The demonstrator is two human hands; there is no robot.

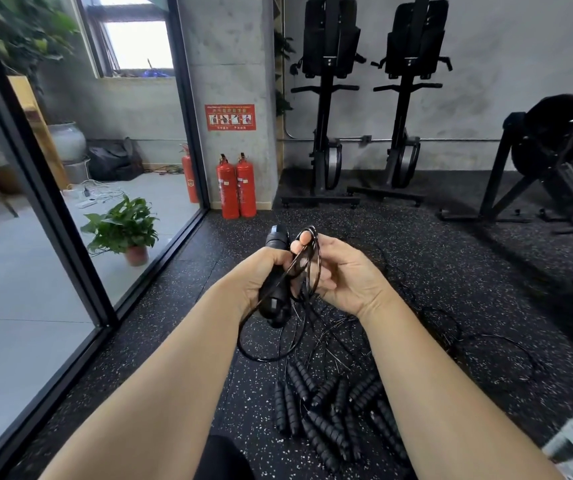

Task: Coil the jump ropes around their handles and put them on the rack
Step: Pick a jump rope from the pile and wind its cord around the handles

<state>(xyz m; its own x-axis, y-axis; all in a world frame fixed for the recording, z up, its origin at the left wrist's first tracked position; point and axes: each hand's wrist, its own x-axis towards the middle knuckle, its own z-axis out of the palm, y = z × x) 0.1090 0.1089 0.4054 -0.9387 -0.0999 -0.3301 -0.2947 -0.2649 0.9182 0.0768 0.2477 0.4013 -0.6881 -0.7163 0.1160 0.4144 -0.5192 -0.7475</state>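
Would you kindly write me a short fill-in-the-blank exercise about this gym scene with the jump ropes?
1. The left hand grips smooth ____ jump-rope handles; the right hand pinches thin cord loops.
2. A pile of ribbed black foam handles lies on the speckled rubber ____.
3. Two ____ fire extinguishers stand by the grey concrete pillar.

Missing words: black; floor; red.
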